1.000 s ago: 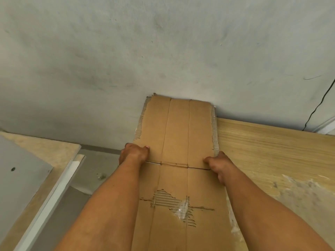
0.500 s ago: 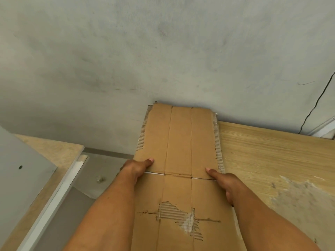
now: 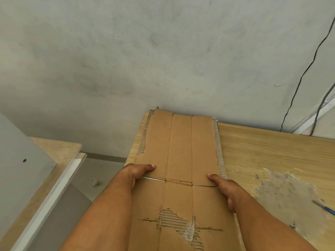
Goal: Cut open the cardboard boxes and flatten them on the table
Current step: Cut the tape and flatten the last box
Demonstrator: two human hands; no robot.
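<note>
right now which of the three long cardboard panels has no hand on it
The middle panel: the left hand rests on the left-side panel, the right hand on the right-side panel; neither reaches the middle.

The flattened cardboard (image 3: 181,151) runs off the bottom edge, so its near end is unseen. Only the thumb of the left hand (image 3: 139,172) shows. Its fingers drop behind the cardboard's side, so whether they grip it cannot be told. The right hand (image 3: 225,189) likewise tucks most of its fingers out of sight. A blue-handled tool (image 3: 326,209) is cut off by the right edge, its kind unclear. A small object (image 3: 96,182) on the floor is too tiny to identify.
</note>
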